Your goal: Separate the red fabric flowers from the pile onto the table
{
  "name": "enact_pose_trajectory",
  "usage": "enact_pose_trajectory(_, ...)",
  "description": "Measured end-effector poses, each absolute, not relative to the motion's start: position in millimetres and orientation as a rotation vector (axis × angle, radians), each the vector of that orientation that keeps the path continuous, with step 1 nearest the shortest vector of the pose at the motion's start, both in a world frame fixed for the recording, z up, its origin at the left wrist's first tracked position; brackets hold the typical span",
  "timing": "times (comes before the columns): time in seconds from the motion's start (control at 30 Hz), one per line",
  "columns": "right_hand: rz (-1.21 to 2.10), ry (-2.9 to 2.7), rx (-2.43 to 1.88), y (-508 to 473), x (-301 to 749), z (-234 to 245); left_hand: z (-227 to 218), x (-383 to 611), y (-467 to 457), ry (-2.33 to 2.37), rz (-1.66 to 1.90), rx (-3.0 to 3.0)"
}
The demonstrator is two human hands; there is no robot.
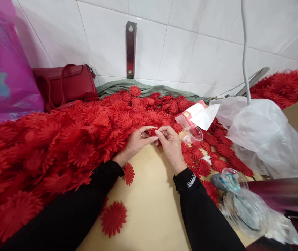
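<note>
My left hand and my right hand meet at the middle of the table, fingers pinched together on one small red fabric flower. Both arms wear black sleeves. A large heap of red fabric flowers spreads from the left across the back of the table. Loose flowers lie on the tan tabletop, one near my left sleeve and another by my left wrist.
A red handbag stands against the tiled wall, with a pink plastic bag at far left. Clear plastic bags lie right, a small clear cup and a white-red packet behind my right hand. More flowers fill a cardboard box.
</note>
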State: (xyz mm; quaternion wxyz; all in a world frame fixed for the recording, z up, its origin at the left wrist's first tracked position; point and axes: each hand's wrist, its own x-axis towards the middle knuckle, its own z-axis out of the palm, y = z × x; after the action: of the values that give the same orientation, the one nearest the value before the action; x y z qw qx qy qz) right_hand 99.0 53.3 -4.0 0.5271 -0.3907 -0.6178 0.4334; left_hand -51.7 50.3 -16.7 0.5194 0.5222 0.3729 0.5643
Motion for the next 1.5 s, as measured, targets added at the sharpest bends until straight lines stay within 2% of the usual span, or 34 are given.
enact_pose_trajectory(0.33, 0.819, -1.546, -0.911, 42, 95, -3, -7, -56, 48, 0.899, 1.413, 1.246)
enact_pose_trajectory(0.57, 0.89, -1.475, -0.988, 35, 76, -6, -20, -49, 46, 0.859, 1.403, 1.546)
enact_pose_trajectory(0.8, 0.844, -1.308, -1.0, 36, 79, -6, -18, -43, 46, 0.935, 1.562, 1.455)
enact_pose_trajectory(0.93, 0.978, -1.192, -0.99, 40, 85, -5, -17, -41, 45, 1.02, 1.606, 1.446)
enact_pose_trajectory(1.13, 1.019, -1.132, -1.03, 42, 93, 4, -16, -40, 36, 0.976, 1.458, 1.671)
enact_pose_trajectory(1.5, 1.368, -1.0, -0.881, 40, 88, 10, -7, -44, 37, 0.984, 1.507, 1.778)
